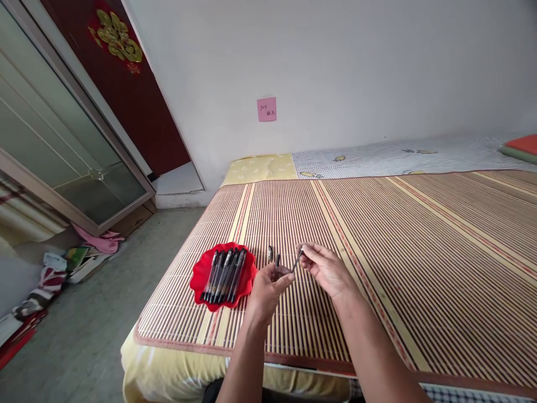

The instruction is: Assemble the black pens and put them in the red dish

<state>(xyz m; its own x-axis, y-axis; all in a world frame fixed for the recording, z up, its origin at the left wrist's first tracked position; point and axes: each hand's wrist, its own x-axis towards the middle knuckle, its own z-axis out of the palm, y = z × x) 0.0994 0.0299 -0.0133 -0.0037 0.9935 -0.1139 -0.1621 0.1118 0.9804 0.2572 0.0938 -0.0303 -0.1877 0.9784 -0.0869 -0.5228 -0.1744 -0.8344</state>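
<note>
A red scalloped plate (199,274) lies on the striped bamboo mat (377,235) and holds several black pens (224,270) side by side. Just right of the plate, my left hand (268,291) grips a dark pen barrel (277,272). My right hand (325,267) pinches a thin pen refill (297,261), its tip angled toward the left hand. Two small dark pen parts (273,256) lie on the mat just beyond my left hand.
The mat covers a bed with a yellow sheet (260,167); the bed's near edge is right below my arms. The grey floor (96,313) at left has clothes and clutter (62,268) by a glass door. A folded red and green cloth (522,146) sits far right.
</note>
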